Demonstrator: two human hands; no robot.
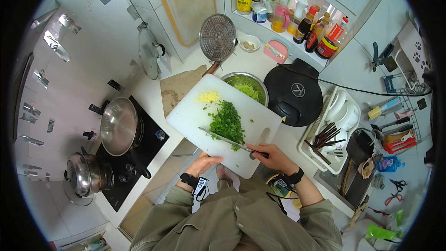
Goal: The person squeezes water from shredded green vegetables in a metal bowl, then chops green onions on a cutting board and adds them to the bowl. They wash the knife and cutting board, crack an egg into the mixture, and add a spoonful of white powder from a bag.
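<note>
My left hand [203, 163] grips the near left edge of a white plastic cutting board [259, 118], its thumb on top and its fingers hidden below. The board's near edge reaches past the counter. In my right hand [275, 158] is a kitchen knife [226, 140], its blade lying along the near side of a pile of chopped green leaves [228, 120]. Minced pale yellow bits, perhaps garlic or ginger, [209, 96] form a small heap at the board's far left. Just beyond the board, partly covered by it, stands a steel bowl [266, 92] with shredded green vegetable [248, 90].
At left a steel frying pan [120, 125] and a lidded pot [82, 172] stand on a black cooktop [139, 157]. A black appliance [296, 94], a dish rack [303, 146] and a sink [352, 195] are at right. Behind are a small white bowl [249, 43] and a round strainer [218, 37].
</note>
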